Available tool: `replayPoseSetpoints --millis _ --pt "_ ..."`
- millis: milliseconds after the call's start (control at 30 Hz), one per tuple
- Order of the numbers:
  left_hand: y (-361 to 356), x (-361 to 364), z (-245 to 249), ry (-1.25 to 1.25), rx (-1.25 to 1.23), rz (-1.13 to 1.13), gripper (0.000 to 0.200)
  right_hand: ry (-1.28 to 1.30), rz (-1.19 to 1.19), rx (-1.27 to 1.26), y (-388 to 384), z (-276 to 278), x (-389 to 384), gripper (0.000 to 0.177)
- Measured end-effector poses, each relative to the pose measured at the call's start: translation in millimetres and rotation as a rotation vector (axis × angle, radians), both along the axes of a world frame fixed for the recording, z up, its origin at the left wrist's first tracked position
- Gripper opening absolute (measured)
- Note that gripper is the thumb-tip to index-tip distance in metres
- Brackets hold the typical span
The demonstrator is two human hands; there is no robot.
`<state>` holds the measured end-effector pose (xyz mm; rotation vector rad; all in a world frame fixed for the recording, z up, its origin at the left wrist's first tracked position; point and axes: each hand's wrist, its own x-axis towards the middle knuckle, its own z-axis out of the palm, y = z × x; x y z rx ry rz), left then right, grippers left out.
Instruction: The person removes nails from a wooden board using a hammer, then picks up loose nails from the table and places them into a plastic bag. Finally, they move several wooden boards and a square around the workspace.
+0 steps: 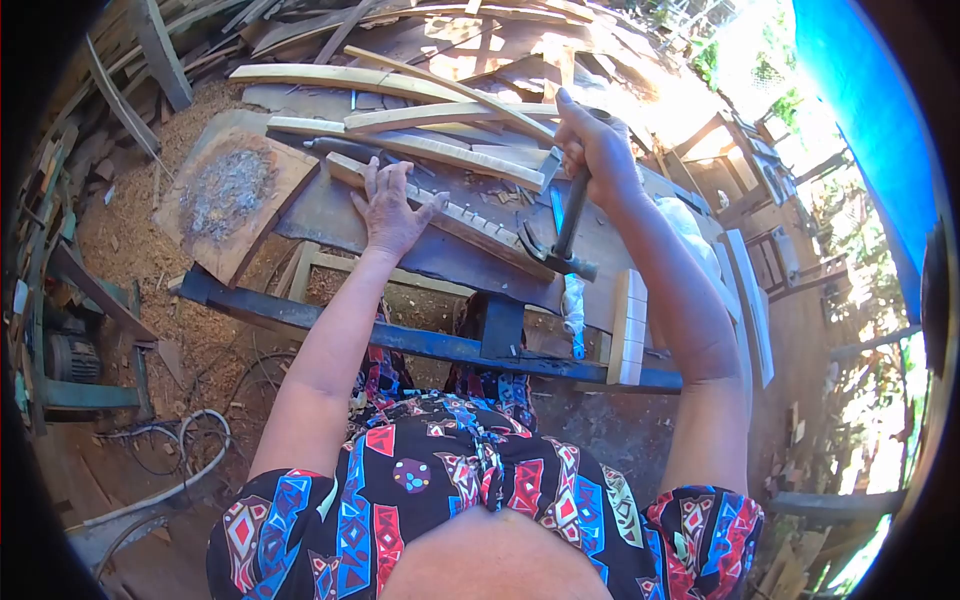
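Across the work table lies a wooden strip (480, 228) with a row of several nails standing along its upper face. My left hand (391, 212) rests on this strip near its left part, fingers spread, thumb close to the nearest nails. In my right hand (600, 150), a claw hammer (573, 222) is gripped by its handle, head downward. The hammer head hangs over the right end of the strip, with its claw toward the nails.
Curved wooden pieces (440, 150) lie behind the strip. A board with a grey patch (232, 190) sits at the left. A short marked wooden block (627, 325) stands near the front right edge. A cable (205, 455) loops on the floor; a blue tarp (870, 110) hangs at right.
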<state>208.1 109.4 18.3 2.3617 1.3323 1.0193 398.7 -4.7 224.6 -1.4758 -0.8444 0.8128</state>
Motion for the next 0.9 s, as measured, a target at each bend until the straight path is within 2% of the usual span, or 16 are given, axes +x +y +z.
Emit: replayPoseSetpoints --millis 67,300,567,667,767,800,833,900 --pt "1.4 1.5 -5.1 -0.03 0.041 0.017 0.076 -0.054 -0.02 -0.058 8.8 0.2 -1.4 0.041" --pt "-2.1 -2.3 4.9 -0.084 -0.021 -0.053 0.081 -0.075 -0.003 -0.159 27.0 -0.1 -14.7 0.042" --pt "-2.4 -1.0 6.0 -0.03 -0.006 -0.015 0.086 0.0 0.046 0.148 22.4 -10.0 -21.3 0.043" --pt "0.5 0.2 3.6 -0.116 -0.02 -0.023 0.081 0.0 0.054 0.173 20.4 -12.9 -26.1 0.042" --pt "2.6 4.4 -1.9 -0.049 -0.008 0.031 0.074 -0.109 0.089 0.178 13.8 -13.1 -29.3 0.041" --pt "3.5 5.3 -0.7 -0.045 -0.008 0.021 0.074 -0.046 0.075 0.162 3.0 -9.9 -34.0 0.03" --pt "4.1 4.2 1.5 -0.024 -0.018 0.021 0.071 -0.036 0.059 0.158 -14.4 -17.0 -24.6 0.03" --pt "2.5 8.1 1.7 -0.01 -0.027 0.019 0.069 0.074 0.086 0.432 -46.4 -23.3 2.8 0.031"
